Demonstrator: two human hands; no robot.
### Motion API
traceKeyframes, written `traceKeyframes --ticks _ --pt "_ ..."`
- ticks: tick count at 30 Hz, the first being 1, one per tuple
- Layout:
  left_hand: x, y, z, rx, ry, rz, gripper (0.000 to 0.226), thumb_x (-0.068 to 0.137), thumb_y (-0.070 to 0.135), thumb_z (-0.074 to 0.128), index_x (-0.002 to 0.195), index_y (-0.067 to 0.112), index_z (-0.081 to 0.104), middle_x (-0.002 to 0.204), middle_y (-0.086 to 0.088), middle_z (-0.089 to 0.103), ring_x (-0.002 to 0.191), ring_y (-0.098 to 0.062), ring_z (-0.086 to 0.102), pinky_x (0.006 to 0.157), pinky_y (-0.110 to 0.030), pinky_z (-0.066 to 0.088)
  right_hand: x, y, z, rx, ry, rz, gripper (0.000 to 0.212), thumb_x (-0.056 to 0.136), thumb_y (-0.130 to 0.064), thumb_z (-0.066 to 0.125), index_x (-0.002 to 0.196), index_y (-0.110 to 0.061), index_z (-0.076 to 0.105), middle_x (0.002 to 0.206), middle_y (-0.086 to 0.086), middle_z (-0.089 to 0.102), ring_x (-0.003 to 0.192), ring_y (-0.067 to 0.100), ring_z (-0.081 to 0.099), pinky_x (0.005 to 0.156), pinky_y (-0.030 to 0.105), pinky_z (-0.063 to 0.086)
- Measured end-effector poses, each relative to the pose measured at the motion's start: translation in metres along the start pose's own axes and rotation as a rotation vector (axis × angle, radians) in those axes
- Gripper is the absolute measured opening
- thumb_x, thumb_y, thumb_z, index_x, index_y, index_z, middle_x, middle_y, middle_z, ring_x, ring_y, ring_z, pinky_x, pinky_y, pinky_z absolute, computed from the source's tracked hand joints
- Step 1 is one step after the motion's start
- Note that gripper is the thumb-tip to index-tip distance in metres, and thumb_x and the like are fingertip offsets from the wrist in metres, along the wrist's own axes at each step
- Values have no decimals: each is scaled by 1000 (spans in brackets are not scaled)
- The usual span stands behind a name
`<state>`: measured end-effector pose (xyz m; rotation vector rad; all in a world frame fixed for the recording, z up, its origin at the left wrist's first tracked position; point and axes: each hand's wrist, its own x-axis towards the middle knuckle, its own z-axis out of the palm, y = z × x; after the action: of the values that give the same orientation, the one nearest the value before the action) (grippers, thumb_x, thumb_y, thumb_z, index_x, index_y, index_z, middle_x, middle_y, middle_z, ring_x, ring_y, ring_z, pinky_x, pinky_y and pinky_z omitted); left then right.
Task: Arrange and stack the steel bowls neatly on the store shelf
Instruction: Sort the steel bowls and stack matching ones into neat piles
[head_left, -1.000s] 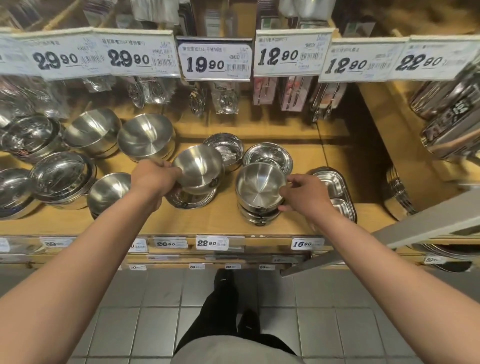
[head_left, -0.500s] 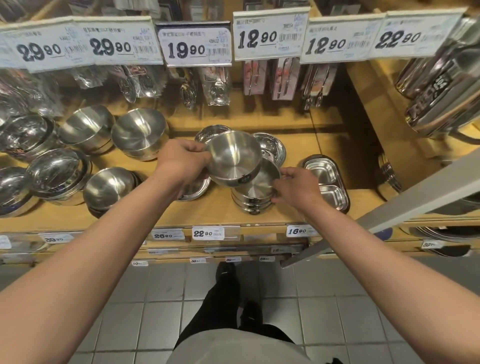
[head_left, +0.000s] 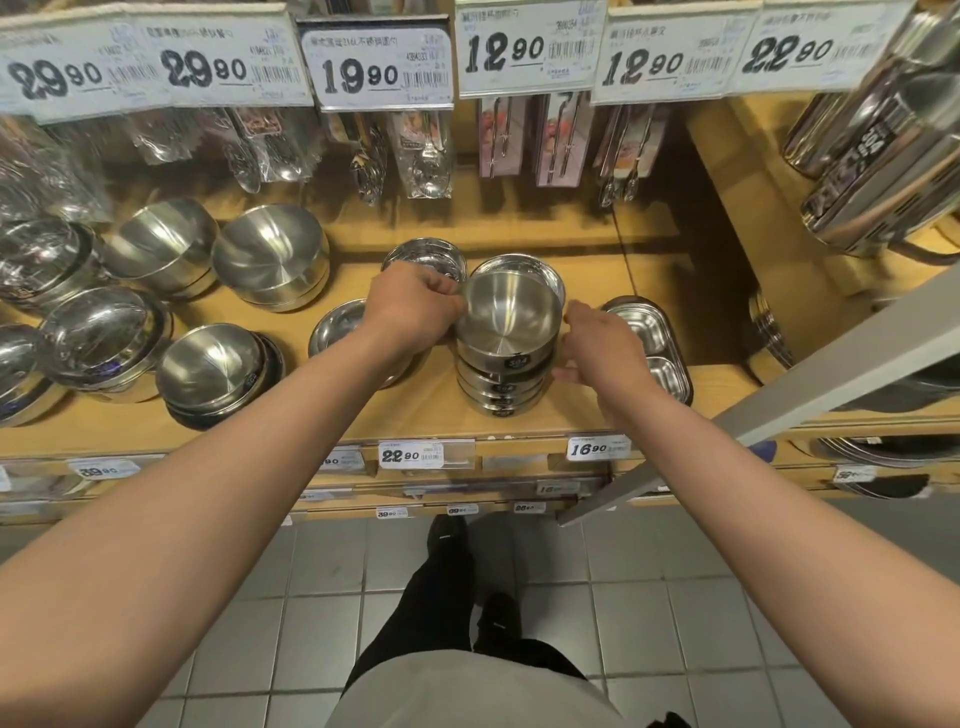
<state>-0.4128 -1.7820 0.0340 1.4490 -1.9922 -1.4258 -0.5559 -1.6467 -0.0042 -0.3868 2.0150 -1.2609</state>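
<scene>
Head view looks down onto a wooden store shelf (head_left: 415, 415) where a stack of steel bowls (head_left: 501, 387) stands near the front edge, between both hands. On top of it sits the top bowl (head_left: 506, 325), upright with its mouth open to the camera, nested on the ones beneath. Its left rim is pinched by the left hand (head_left: 415, 306), whose fingers curl round the edge. At the other side of the stack the right hand (head_left: 597, 348) has its fingers bent toward the bowls; whether they actually grip the steel I cannot tell. Just behind the stack lie two shallow dishes (head_left: 426, 260), and a flat plate (head_left: 335, 327) shows partly under the left wrist. A divided tray (head_left: 654, 338) lies just right of the right hand. Further left, larger bowls (head_left: 270, 257) lean tilted in nested groups. Price tags (head_left: 382, 65) hang along the shelf above.
</scene>
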Motion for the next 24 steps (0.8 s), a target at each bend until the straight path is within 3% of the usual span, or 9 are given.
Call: traceKeyframes --ticks 3,5,7,8,12,14,17,20,24 --pt "2 -3 4 73 14 39 13 82 -3 66 87 1 78 84 -21 76 80 -37 75 70 -49 63 -4 -4 4 -25 -47 -35 17 96 -43 61 85 -32 66 86 -4 69 69 11 73 75 35 64" --pt "2 -5 6 108 36 69 15 82 -2 66 86 5 79 81 -15 76 77 -33 75 71 -48 63 -6 -5 5 -79 -37 -69 14 94 -32 66 81 -33 62 83 -7 68 68 15 75 78 39 64" --pt "2 -7 7 127 47 100 16 84 1 66 87 8 79 80 -11 76 77 -29 74 72 -47 63 -8 -4 5 -91 -30 -85 3 92 -24 68 92 -27 69 84 -6 69 65 15 75 74 37 65" --pt "2 -7 7 125 51 112 16 84 2 66 89 9 80 81 -10 76 77 -29 74 72 -47 63 -8 -4 5 -100 -23 -93 7 92 -22 69 97 -24 72 83 -7 69 62 14 75 72 35 65" --pt "1 -4 6 122 72 168 23 83 2 62 90 13 81 77 -5 75 73 -26 72 70 -48 63 -10 -3 5 -106 -16 -138 13 90 -19 70 83 -29 68 75 -5 67 59 13 74 74 41 65" --pt "2 -4 4 137 81 198 27 82 2 60 90 15 82 71 2 72 66 -20 67 70 -46 63 -10 -5 6 -116 -17 -152 10 89 -20 71 99 -19 71 73 -5 65 57 11 73 74 42 64" --pt "3 -5 1 128 77 210 29 83 2 59 91 18 82 69 6 70 61 -13 64 71 -43 63 -10 -7 9 -145 -7 -134 38 89 -21 71 124 -10 65 77 -6 62 57 12 74 75 40 64" --pt "3 -11 1 97 69 228 25 88 1 60 92 15 81 78 -4 75 68 -18 67 72 -45 63 -12 -5 12 -172 -3 -146 35 89 -21 71 121 -9 65 78 -6 61 60 12 73 76 42 64" --pt "0 -20 4 77 79 246 18 92 9 66 103 10 79 94 -8 77 81 -15 66 85 -41 60 -13 -1 10 -157 24 -145 36 90 -21 70 123 -10 63 81 -5 62 58 12 73 73 39 64"
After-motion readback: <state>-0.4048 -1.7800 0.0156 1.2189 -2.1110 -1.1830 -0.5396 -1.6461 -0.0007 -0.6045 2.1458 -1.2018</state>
